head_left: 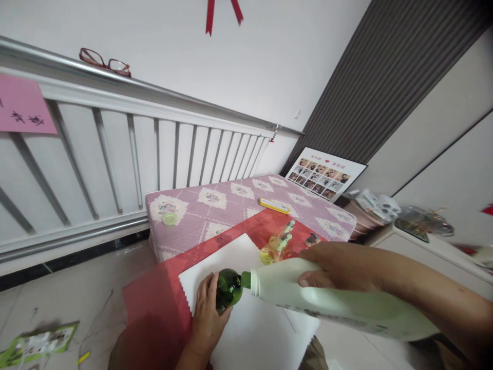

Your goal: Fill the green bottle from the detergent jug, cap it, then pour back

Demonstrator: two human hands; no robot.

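My left hand [208, 313] is closed around a dark green, rounded, shiny bottle [230, 290] above a white sheet [254, 334]. My right hand [339, 264] grips a large pale green bottle [346, 308] from above, tipped nearly on its side. Its ribbed, threaded mouth points left and meets a short green neck [245, 280] at the dark bottle; I cannot tell which of the two this piece belongs to. Whether liquid is flowing is not visible. Just beyond stand small clear bottles with yellow liquid [271, 252] and pale green tops.
A red cloth [154, 298] lies under the sheet, across a pink patterned mattress [196, 205]. On the mattress rest a pale green round lid [169, 218] and a yellow-edged box [274, 206]. A white radiator [165, 154] runs behind; a power strip [42, 343] lies on the floor.
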